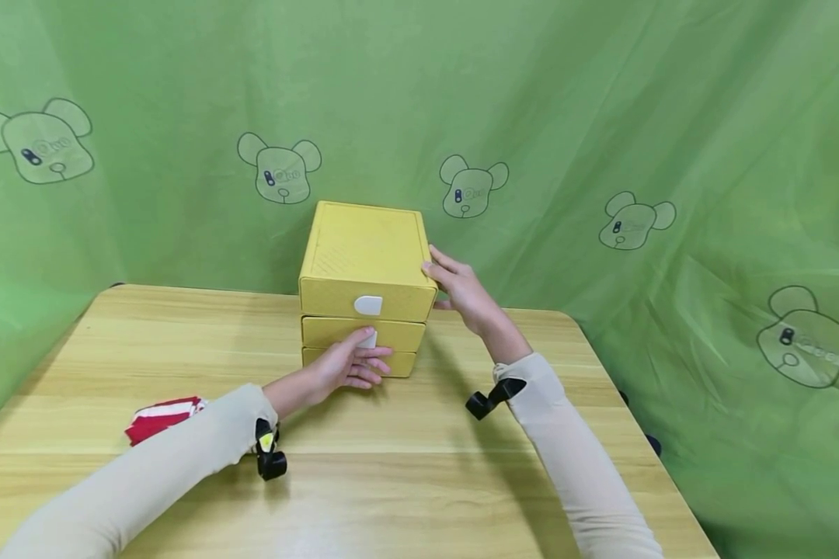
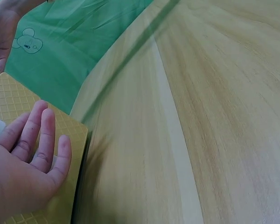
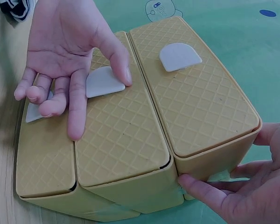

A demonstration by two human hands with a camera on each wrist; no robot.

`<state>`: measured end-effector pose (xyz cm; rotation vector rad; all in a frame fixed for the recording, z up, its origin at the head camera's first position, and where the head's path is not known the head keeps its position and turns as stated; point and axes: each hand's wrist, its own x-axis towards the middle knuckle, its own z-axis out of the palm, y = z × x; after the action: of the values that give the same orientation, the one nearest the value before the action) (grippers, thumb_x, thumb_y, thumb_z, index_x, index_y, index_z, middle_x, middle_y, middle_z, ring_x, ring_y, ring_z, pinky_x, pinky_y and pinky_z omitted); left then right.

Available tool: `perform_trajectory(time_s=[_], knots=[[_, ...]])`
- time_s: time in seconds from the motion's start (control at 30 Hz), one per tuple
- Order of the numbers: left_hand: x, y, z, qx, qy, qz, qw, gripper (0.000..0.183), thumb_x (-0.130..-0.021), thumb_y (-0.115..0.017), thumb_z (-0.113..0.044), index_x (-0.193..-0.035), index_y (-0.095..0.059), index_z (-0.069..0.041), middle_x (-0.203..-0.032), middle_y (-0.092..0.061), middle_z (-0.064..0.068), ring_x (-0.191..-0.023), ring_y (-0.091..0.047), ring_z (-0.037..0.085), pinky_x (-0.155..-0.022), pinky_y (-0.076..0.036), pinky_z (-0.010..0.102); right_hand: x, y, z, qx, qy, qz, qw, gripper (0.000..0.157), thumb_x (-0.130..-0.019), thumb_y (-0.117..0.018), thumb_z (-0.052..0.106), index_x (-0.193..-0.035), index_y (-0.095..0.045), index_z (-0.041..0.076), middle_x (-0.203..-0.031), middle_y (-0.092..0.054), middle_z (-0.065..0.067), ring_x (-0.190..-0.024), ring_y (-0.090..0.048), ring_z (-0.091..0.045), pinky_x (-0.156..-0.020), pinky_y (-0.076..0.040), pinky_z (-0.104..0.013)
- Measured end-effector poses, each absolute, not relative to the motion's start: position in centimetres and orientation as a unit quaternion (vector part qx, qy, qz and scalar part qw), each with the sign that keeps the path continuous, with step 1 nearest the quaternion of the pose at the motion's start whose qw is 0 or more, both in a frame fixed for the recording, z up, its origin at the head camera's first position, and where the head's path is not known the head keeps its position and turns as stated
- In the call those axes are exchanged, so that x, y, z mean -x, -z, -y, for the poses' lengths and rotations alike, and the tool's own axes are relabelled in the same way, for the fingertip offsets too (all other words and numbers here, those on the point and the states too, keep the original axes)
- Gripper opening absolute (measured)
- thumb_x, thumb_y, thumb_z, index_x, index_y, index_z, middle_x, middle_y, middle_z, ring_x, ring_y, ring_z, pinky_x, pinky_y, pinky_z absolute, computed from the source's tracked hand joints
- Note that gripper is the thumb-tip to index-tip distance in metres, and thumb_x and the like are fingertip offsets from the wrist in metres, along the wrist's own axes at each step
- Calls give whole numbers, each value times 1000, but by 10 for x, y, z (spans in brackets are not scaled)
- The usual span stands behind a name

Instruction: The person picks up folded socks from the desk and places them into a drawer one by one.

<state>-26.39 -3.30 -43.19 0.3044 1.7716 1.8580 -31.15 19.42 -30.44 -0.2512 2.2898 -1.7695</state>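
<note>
A yellow three-drawer box (image 1: 365,244) with white tabs stands upright on the table, its top tier set slightly forward of the lower two. My left hand (image 1: 342,365) is at its front, palm turned up, fingers loosely spread. In the right wrist view the thumb and index finger lie on either side of the middle drawer's white tab (image 3: 104,82), thumb tip right at its edge. Several fingers overlap the bottom drawer's tab (image 3: 37,109). My right hand (image 1: 464,291) rests against the right side of the top tier, thumb near the top edge, other fingers extended.
Red and white folded fabric (image 1: 164,418) lies on the table at the left, partly behind my left sleeve. The wooden table (image 1: 391,497) ends close behind the box, where a green curtain (image 1: 391,93) with bear prints hangs. Black camera mounts (image 1: 271,464) sit at my wrists.
</note>
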Motion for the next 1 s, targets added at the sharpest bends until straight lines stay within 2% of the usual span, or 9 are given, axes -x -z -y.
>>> perform_trajectory(time_s=[0.47, 0.7, 0.83, 1.0], knots=[[267, 429, 33, -107, -689, -659, 282, 72, -107, -24, -56, -146, -53, -3, -115, -73, 7, -108, -67, 31, -106, -49, 51, 310, 303, -194, 90, 603, -784, 118, 63, -107, -49, 34, -163, -21, 26, -172, -16, -2, -151, -35, -34, -111, -44, -61], [265, 428, 38, -103, -679, -655, 315, 76, -105, -25, -62, -150, -48, -6, -125, -69, 12, -111, -64, 30, -103, -51, 46, 310, 305, -195, 90, 602, -784, 119, 64, -107, -49, 35, -163, -20, 26, -172, -15, -2, -152, -33, -34, -111, -44, -61], [256, 430, 46, -95, -670, -657, 333, 80, -103, -28, -66, -147, -50, -3, -131, -66, 19, -108, -64, 27, -99, -52, 42, 310, 305, -196, 89, 600, -785, 121, 64, -107, -49, 36, -163, -20, 26, -172, -14, -2, -152, -33, -34, -112, -43, -60], [240, 437, 55, -67, -644, -680, 344, 76, -104, -34, -61, -141, -54, 2, -126, -69, 17, -104, -68, 24, -92, -55, 36, 309, 304, -195, 91, 600, -786, 120, 64, -108, -48, 35, -164, -19, 26, -172, -13, -2, -152, -33, -34, -112, -43, -60]])
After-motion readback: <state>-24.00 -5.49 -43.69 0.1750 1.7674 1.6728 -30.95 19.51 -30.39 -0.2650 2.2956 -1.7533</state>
